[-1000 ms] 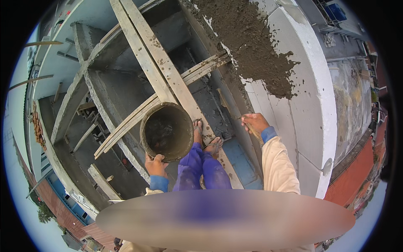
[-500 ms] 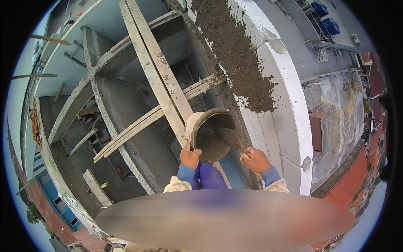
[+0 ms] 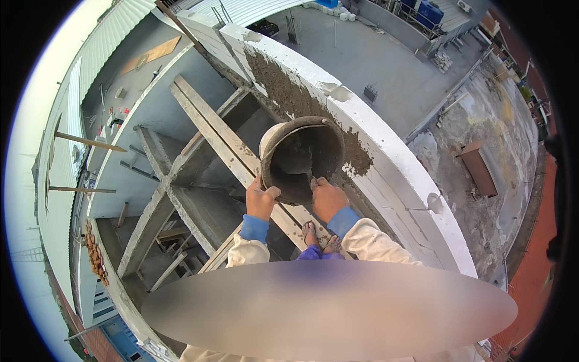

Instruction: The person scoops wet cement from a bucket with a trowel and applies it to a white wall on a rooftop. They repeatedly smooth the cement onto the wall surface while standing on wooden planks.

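A mortar-caked bucket [image 3: 269, 142] is tipped so its dark inside faces me, above the wooden planks. My left hand [image 3: 260, 200] is closed on the near left of its rim, thumb on top. My right hand [image 3: 329, 200] is closed at the near right of the mouth, around what looks like the trowel's handle, hidden by the fingers. Inside the bucket the grey trowel blade [image 3: 303, 163] blends with the mortar. Just beyond, wet mortar [image 3: 283, 85] coats the inner face of a white block wall [image 3: 392, 148].
My feet [image 3: 319, 236] stand on long planks [image 3: 223, 145] laid over concrete beams [image 3: 181, 172]. Deep openings drop between the beams at left. Past the block wall at right lies a lower concrete surface [image 3: 356, 66]. Two wooden poles [image 3: 84, 140] jut out at far left.
The bucket has been raised toward the wall and tipped more toward me. My right hand has moved left from beside the bucket to its mouth. The view has turned.
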Demonstrator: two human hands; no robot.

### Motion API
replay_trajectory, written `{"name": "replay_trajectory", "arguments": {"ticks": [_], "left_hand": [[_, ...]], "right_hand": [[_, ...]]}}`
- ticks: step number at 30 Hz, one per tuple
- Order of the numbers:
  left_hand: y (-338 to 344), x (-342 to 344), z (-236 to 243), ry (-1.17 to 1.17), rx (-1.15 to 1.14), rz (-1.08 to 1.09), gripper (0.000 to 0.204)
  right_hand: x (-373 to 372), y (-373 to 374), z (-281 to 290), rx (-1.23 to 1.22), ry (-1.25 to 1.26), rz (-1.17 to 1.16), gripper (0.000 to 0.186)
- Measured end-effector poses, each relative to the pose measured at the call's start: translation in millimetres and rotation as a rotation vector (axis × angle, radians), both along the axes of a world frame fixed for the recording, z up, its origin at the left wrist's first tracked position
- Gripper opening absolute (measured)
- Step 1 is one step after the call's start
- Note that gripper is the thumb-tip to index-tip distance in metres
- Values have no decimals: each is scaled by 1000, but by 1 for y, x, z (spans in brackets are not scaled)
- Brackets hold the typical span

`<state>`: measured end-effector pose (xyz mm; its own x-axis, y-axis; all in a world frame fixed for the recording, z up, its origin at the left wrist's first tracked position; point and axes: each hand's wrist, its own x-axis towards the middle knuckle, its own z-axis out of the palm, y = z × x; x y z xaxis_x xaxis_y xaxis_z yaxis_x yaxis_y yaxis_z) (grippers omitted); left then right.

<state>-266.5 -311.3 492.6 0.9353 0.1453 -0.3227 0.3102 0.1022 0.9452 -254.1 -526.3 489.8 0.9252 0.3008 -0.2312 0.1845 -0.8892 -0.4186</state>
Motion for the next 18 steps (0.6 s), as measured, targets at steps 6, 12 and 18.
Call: {"name": "replay_trajectory", "arguments": {"ticks": [6,12,18], "left_hand": [[13,10,48,-243,210,-29,54],[23,17,69,-337,188,16,54],[19,19,83,-308,143,28,70]], "right_hand": [[13,17,50,162,-315,-123,41],[19,18,79,148,-213,-20,37],[26,15,79,118,-136,-16,40]]}}
